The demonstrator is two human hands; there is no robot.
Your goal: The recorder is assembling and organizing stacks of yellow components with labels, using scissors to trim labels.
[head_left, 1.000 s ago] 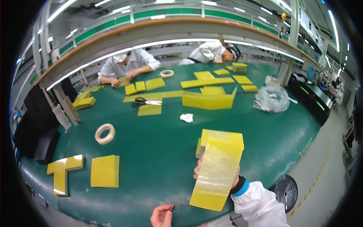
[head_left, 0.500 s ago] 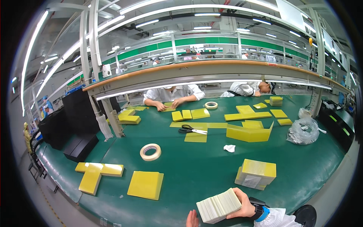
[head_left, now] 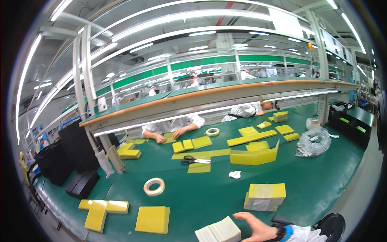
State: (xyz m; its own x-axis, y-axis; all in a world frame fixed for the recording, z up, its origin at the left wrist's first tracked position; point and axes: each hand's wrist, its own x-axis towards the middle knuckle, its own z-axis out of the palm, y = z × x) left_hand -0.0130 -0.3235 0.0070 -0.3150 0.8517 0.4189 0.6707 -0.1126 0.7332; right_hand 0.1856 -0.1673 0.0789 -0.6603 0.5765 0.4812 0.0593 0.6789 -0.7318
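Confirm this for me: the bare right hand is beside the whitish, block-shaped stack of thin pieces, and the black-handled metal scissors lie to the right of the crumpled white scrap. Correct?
Not quite: the scissors lie to the left of the scrap, as the head view shows. The right hand is beside the stack, as you said.

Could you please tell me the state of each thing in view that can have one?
Right hand, open
White stack, sheets packed together
Near tape roll, lying flat
Far tape roll, lying flat
Scissors, lying down, blade opening unclear
White scrap, crumpled
Clear bag, crumpled
Long yellow sheet, bent, standing on edge
Ceiling lights, lit
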